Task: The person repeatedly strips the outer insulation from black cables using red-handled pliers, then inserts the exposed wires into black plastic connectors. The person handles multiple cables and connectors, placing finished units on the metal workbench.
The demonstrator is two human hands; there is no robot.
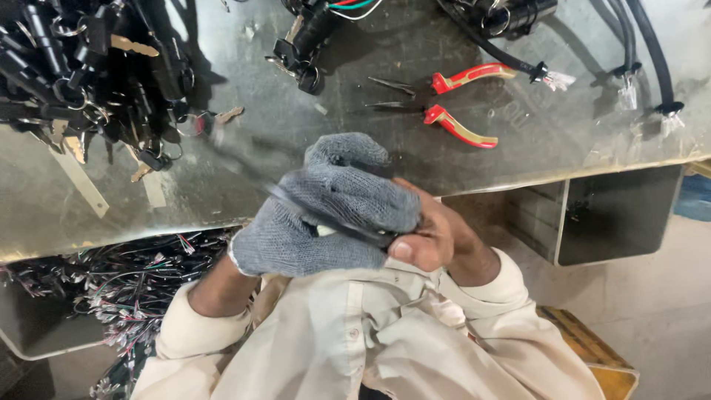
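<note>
Black and slender, the cable (326, 216) you were handling ran slantwise across your gloved left hand (326, 215) and ended at a small dark piece pinched at your right thumb, close to your chest and just short of the table edge; its upper length was blurred, so its far end could not be traced. Your left hand wore a grey knitted glove and was curled around the cable, fingers folded over it. Your right hand (429, 237) was bare, tucked against the glove from the right, thumb and fingers pressed together on the cable's lower end. Both cream shirt sleeves (474, 296) met below the hands. Beyond the hands lay the grey metal table (533, 141), scuffed and reflective. On it, well apart from your hands, a pair of needle-nose pliers (444, 104) with red handles lay with its arms spread. At the far left you had a heap of black keys and key rings (96, 67), with single keys strewn near it. A black switch part with coloured wires (311, 37) sat at the top centre, and thick black cables (637, 52) with white tags crossed the top right. Below the table's left edge a tangle of coloured wiring (126, 281) filled a tray.
</note>
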